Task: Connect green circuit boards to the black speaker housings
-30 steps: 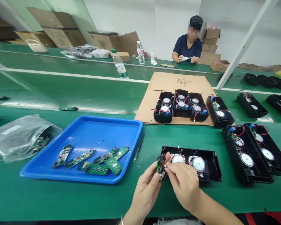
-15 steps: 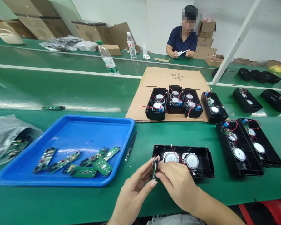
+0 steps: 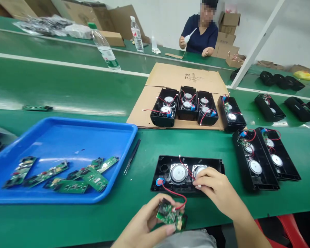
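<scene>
My left hand [image 3: 150,220] is closed on a green circuit board [image 3: 167,214], held tilted near the table's front edge. A red cable [image 3: 182,196] runs from the board to a round blue part [image 3: 160,181] in the open black speaker case [image 3: 165,160]. Two round speakers sit in this case, a fully visible one [image 3: 178,173] and another [image 3: 197,170] partly behind my fingers. My right hand [image 3: 218,187] pinches a thin speaker wire by its small white plug [image 3: 198,186], over the case's front side.
A blue tray [image 3: 93,125] with several circuit boards stands at left, tweezers [image 3: 132,156] beside it. Several speaker cases [image 3: 255,168] stand right and behind, some on cardboard [image 3: 155,81]. A bottle [image 3: 107,51] stands farther back; across the table a person [image 3: 200,34] holds a white squeeze bottle.
My left hand has lowered the board toward me and turned its face up; the red cable now shows. My right hand has moved right, from the board to the speaker wire.
</scene>
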The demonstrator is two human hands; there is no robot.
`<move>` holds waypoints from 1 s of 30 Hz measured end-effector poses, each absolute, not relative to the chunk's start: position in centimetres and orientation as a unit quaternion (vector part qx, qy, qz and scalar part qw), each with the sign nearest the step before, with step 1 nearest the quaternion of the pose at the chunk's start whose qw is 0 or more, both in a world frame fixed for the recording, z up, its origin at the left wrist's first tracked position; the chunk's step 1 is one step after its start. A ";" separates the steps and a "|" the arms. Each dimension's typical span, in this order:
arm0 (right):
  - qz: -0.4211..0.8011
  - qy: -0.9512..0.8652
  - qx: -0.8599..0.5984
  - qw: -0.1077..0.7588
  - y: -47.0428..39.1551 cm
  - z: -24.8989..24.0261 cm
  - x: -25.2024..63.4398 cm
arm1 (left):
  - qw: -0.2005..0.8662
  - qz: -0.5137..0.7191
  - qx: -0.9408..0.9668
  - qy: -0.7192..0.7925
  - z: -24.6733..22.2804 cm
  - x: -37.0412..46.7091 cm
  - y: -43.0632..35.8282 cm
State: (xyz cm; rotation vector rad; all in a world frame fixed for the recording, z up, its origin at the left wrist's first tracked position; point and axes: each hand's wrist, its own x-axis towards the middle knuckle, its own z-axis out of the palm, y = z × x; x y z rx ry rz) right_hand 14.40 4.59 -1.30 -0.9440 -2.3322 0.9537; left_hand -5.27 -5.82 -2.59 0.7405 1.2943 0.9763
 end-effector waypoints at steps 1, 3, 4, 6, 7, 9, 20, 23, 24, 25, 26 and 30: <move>0.359 -0.824 -0.356 0.255 4.6 -1.6 13.8 | 0.609 0.437 0.330 0.573 -2.5 -4.6 -5.3; 0.395 -0.766 -0.412 0.296 4.7 -2.2 12.8 | 0.549 0.464 0.358 0.596 -2.5 -3.6 -4.1; 0.414 -0.733 -0.444 0.306 4.7 -2.4 12.5 | 0.516 0.472 0.377 0.607 -2.6 -3.4 -3.5; 0.437 -0.687 -0.489 0.312 4.7 -2.7 12.2 | 0.462 0.471 0.412 0.628 -2.8 -3.2 -2.7; 0.431 -0.685 -0.495 0.316 4.7 -2.8 12.1 | 0.438 0.468 0.428 0.637 -2.9 -3.2 -2.3; 0.386 -0.721 -0.472 0.328 4.6 -2.9 12.1 | 0.401 0.468 0.455 0.643 -3.1 -3.3 -1.9; 0.138 -0.892 -0.350 0.250 3.9 -3.4 11.4 | 0.360 0.441 0.530 0.628 -2.2 -3.2 -1.0; 0.131 -0.896 -0.352 0.236 3.9 -3.5 11.3 | 0.339 0.423 0.554 0.632 -2.3 -3.3 -1.0; 0.125 -0.897 -0.352 0.235 3.9 -3.5 11.2 | 0.334 0.418 0.561 0.632 -2.3 -3.3 -1.0; 0.117 -0.899 -0.351 0.235 3.9 -3.6 11.2 | 0.331 0.414 0.566 0.632 -2.4 -3.4 -1.0; 0.107 -0.901 -0.348 0.235 3.9 -3.6 11.1 | 0.329 0.412 0.569 0.631 -2.4 -3.4 -1.1; 0.074 -0.907 -0.335 0.243 3.9 -3.7 10.9 | 0.344 0.409 0.565 0.628 -2.5 -3.6 -1.3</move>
